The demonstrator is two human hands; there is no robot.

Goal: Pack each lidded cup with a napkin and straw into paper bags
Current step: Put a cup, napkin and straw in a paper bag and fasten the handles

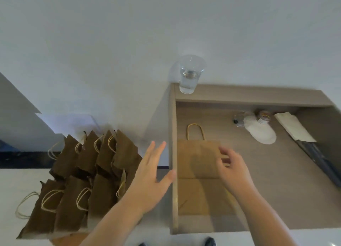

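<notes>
A flat paper bag (199,173) lies on the wood-grain table (276,181), its looped handle (195,132) pointing toward the far edge. The right hand (233,167) rests on the bag's right edge, fingers curled over the paper – pinching or just pressing, I cannot tell. The left hand (150,172) hovers spread wide and holding nothing, just left of the table's raised side wall (173,153). A clear lidded cup (191,74) with water stands on the far ledge at the corner. Farther right on the table are blurred small cups (239,119), a pale round stack (261,132), folded napkins (293,126) and dark straws (321,159). Left, below the table, a cluster of brown bags (83,175) stands on a white floor – plain white wall (166,24) behind
</notes>
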